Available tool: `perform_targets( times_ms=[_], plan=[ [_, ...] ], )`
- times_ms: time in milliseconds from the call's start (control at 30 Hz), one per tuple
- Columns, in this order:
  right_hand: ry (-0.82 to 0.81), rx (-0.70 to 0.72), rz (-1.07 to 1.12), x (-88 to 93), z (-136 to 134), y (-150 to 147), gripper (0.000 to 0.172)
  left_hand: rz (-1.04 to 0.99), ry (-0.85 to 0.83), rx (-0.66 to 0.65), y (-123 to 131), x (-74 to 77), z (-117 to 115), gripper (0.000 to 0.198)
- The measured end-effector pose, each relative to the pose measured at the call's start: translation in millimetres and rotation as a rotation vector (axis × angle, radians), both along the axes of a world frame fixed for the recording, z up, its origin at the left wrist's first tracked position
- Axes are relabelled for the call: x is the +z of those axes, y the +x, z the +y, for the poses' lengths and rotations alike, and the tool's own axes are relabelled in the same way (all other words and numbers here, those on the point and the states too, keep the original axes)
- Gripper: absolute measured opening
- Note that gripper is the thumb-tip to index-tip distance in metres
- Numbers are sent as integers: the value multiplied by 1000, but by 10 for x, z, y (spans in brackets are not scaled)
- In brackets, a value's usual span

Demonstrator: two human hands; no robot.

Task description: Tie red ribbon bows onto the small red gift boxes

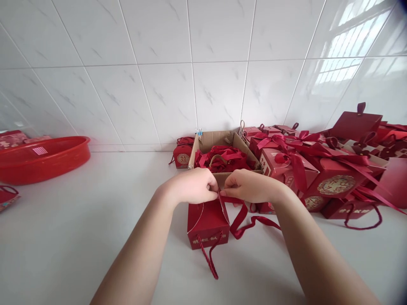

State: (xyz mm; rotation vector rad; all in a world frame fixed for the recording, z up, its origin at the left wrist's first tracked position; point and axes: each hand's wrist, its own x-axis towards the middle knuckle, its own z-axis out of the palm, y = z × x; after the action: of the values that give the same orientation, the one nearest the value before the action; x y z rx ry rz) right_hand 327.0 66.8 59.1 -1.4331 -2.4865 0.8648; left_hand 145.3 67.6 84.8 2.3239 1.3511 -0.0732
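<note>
A small red gift box point(207, 226) with gold characters and a twisted cord handle point(208, 262) stands on the white counter in front of me. My left hand point(197, 186) pinches the top of the box, where its curved flaps meet. Just across from it, the closed fingertips of my right hand point(246, 186) pinch a red satin ribbon point(243, 220) against the box top. From there the ribbon trails loosely over the counter to the right. My fingers partly hide the flaps and the ribbon's end.
Behind the box, an open cardboard carton point(216, 139) holds red ribbons point(232, 157). Beside it sits a small red box point(182, 156). Several ribboned gift boxes point(333, 180) are piled to the right. A red plastic basin point(47, 163) lies far left. A tiled wall point(162, 93) bounds the back.
</note>
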Motion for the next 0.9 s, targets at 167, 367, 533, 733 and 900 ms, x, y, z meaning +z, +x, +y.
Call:
perform_targets(
  times_ms=[167, 367, 533, 733, 900],
  plan=[
    [22, -23, -22, 17, -19, 10, 31, -12, 34, 8, 12, 7, -17, 9],
    [26, 14, 182, 97, -113, 84, 18, -104, 136, 56, -8, 84, -124, 14],
    [-38, 91, 412, 144, -139, 68, 16, -225, 267, 89, -54, 181, -275, 21],
    [-40, 52, 697, 223, -204, 101, 24, -135, 219, 180, -182, 224, -376, 30],
    [122, -103, 873, 334, -358, 226, 20, 173, 74, 257, -244, 156, -275, 32]
  ],
)
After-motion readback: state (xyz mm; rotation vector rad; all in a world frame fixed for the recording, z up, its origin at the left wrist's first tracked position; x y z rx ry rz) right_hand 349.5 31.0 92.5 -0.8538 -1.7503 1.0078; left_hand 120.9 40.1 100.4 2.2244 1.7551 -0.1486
